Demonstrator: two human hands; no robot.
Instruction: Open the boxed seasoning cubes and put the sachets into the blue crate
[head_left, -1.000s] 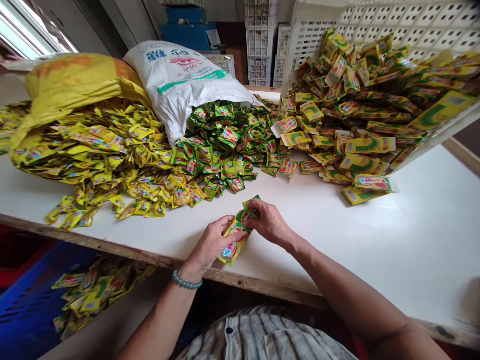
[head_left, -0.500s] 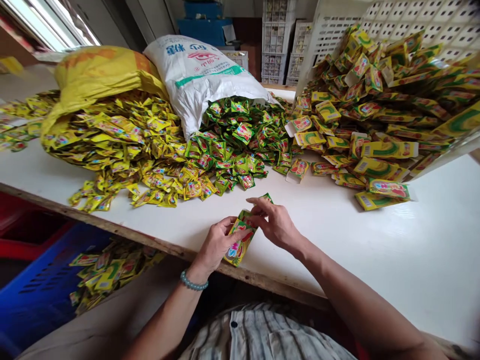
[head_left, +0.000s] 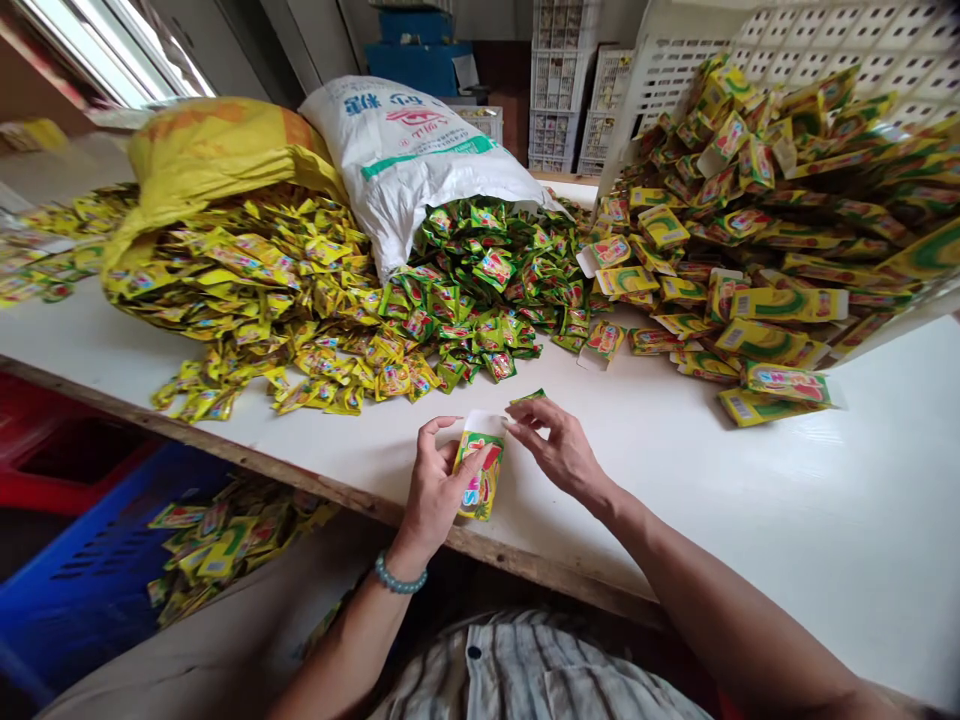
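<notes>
Near the table's front edge my left hand (head_left: 439, 485) grips a small yellow-green box (head_left: 480, 478), thumb across its printed front. The box stands tilted, with a white flap raised at its top end. My right hand (head_left: 551, 440) is just right of that flap, fingers curled and thumb near the flap's edge. A green packet (head_left: 531, 396) shows behind the right fingers; whether they hold it is unclear. Beyond my hands lie a heap of green packets (head_left: 499, 270) and a heap of yellow packets (head_left: 277, 270).
A yellow sack (head_left: 217, 150) and a white sack (head_left: 412, 140) lie behind the heaps. At the right, a white crate (head_left: 675, 60) spills small boxes (head_left: 787, 305) onto the table (head_left: 847, 490). A blue crate (head_left: 82, 570) with boxes stands below the table's left edge.
The box has turned more upright in my left hand, and its white flap now shows. My right fingers have moved off the box's top to beside the flap. The view has shifted slightly.
</notes>
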